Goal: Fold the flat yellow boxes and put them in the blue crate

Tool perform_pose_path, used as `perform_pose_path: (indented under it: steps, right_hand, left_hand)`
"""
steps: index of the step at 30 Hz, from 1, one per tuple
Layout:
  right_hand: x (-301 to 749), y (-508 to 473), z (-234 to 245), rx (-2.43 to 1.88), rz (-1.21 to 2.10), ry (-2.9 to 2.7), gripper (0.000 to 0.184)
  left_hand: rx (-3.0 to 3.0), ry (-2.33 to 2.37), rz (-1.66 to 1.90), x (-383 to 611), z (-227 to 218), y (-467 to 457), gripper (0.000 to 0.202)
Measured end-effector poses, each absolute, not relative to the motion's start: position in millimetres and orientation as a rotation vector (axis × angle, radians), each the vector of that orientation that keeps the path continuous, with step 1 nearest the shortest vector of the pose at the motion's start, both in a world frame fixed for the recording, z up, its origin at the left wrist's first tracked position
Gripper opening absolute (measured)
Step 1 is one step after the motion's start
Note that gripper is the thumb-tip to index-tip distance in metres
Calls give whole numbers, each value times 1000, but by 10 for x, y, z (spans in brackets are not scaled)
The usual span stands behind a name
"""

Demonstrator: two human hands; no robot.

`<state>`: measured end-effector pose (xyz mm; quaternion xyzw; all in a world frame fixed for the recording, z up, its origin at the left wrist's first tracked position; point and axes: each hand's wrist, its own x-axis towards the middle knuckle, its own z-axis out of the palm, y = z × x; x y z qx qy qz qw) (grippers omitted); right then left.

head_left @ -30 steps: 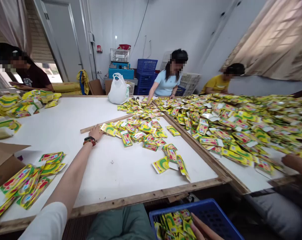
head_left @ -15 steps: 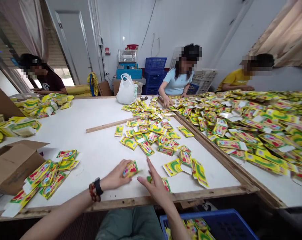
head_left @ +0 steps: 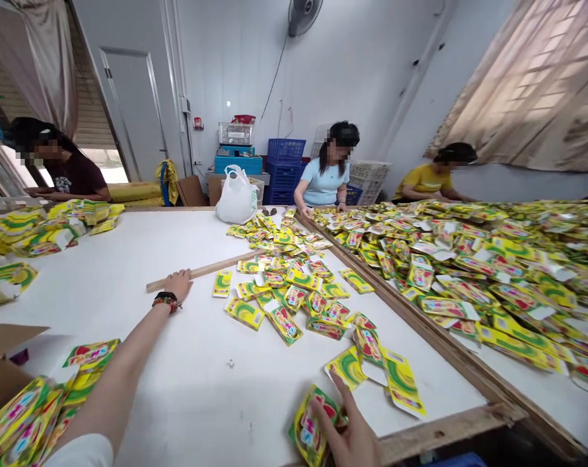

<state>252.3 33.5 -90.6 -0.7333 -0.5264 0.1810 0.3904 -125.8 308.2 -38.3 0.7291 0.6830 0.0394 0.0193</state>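
My left hand (head_left: 177, 283) reaches far out over the white table (head_left: 128, 311) and its fingers curl over a long wooden stick (head_left: 204, 270). A dark watch and a red bead bracelet sit on that wrist. My right hand (head_left: 350, 431) lies near the front edge with fingers spread, pressing on a small stack of yellow-green packets (head_left: 311, 425). Several loose packets (head_left: 284, 295) lie scattered between the stick and the front edge.
A huge heap of packets (head_left: 469, 259) covers the adjoining table at right behind a wooden rim (head_left: 420, 337). More packet piles (head_left: 26, 408) and a cardboard box (head_left: 2, 363) sit at left. Three other people work at the far sides. A white plastic bag (head_left: 235, 198) stands at the back.
My left hand let go of a packet near the front edge and stretched out to the wooden stick. My right hand stayed low by the front edge on the small stack.
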Motion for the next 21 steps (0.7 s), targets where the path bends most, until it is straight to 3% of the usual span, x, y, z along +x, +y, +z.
perform_pose_path:
  steps: [4, 12, 16, 21]
  right_hand:
    - [2694, 443, -1030, -1808, 37, -1516, 60]
    - [2724, 999, -887, -1671, 328, -1803, 40]
    - [2663, 1688, -743, -1515, 411, -2064, 37]
    - [2867, 3108, -632, -1575, 189, -2231, 38]
  left_hand:
    - [2350, 2016, 22, -1386, -547, 2973, 30]
    - [2243, 2272, 15, -1976, -210, 2848, 41]
    - [2073, 2453, -31, -1945, -362, 3403, 40]
    - [2070, 2398, -103, -1786, -660, 4238, 37]
